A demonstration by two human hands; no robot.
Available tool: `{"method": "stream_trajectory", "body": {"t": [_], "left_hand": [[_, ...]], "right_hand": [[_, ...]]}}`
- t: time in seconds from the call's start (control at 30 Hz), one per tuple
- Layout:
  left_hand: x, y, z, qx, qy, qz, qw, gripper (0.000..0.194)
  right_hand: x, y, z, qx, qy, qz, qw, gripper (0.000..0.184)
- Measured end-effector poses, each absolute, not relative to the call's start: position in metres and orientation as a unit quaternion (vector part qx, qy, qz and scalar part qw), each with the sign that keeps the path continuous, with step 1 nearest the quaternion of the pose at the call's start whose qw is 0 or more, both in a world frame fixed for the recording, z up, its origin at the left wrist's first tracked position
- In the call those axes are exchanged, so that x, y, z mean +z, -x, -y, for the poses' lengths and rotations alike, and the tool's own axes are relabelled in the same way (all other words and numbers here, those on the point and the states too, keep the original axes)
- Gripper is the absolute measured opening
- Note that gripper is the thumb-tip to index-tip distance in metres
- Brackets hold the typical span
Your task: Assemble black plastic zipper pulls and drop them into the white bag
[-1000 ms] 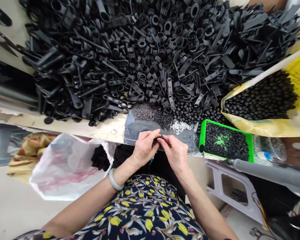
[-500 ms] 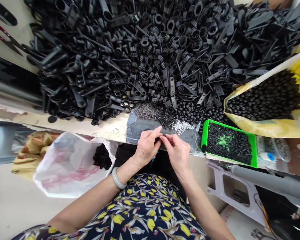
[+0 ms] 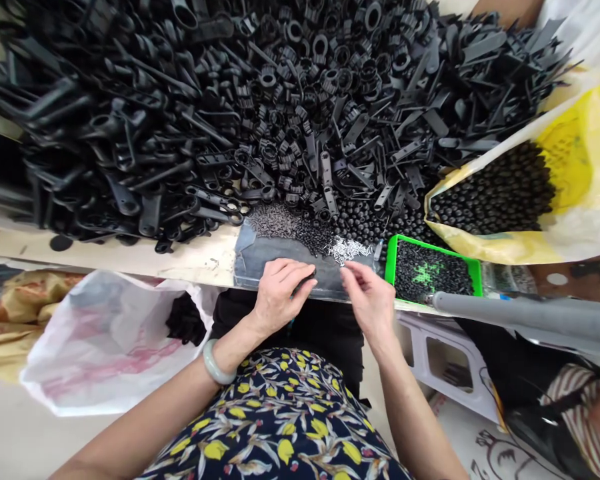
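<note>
Wearing a dark navy cloth garment with a floral print [image 3: 275, 430]: yellow, tulip-shaped flowers, slender leaves in whitish and greyish tones, small reddish touches between. Wearing also, at the lap, plain black cloth [image 3: 330, 343]. Adorned around the left wrist with a smooth, rounded, pale grey-green bangle [image 3: 211, 366]. Bare on the left hand [image 3: 281, 293], the right hand [image 3: 373, 303] and both forearms [image 3: 147, 413].

- Left forearm [image 3: 150, 415] and right forearm [image 3: 414, 407] are slanting inward, bare.
- Left hand [image 3: 280, 291] is curling, thumb under bent fingers.
- Right hand [image 3: 373, 298] is pointing forward, apart, holding thumb and forefinger close together.
</note>
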State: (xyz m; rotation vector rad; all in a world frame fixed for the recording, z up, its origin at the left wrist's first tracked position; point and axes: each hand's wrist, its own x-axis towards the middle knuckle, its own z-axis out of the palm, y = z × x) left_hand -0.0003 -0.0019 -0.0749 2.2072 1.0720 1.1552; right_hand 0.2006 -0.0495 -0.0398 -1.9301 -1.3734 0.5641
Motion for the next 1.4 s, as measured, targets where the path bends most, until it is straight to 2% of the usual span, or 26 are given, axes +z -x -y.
{"method": "stream_trajectory", "body": {"t": [0.1,0.2,0.53,0.73,0.97,1.17,1.4], "left_hand": [[-0.075,-0.003,0.001,0.423,-0.785,-0.403,0.206,0.009],[-0.074,-0.005,0.0,0.413,-0.785,-0.412,0.208,0.008],[-0.071,-0.003,-0.002,0.397,-0.785,-0.42,0.221,0.019],[-0.072,-0.003,-0.002,0.394,-0.793,-0.411,0.216,0.016],[-0.07,-0.002,-0.001,0.393,-0.793,-0.414,0.212,0.015],[-0.068,-0.003,-0.003,0.405,-0.789,-0.403,0.226,0.011],[-0.067,-0.003,-0.003,0.394,-0.786,-0.414,0.237,0.013]], "right_hand": [[-0.04,-0.22,0.043,0.158,0.763,0.561,0.279,0.022],[-0.043,-0.223,0.036,0.133,0.757,0.593,0.241,0.024],[-0.049,-0.209,0.036,0.112,0.74,0.602,0.279,0.024],[-0.052,-0.205,0.039,0.089,0.726,0.623,0.276,0.025],[-0.056,-0.208,0.046,0.178,0.701,0.57,0.389,0.019],[-0.055,-0.201,0.048,0.364,0.659,0.388,0.532,0.021],[-0.047,-0.187,0.044,0.438,0.608,0.397,0.53,0.015]]}}
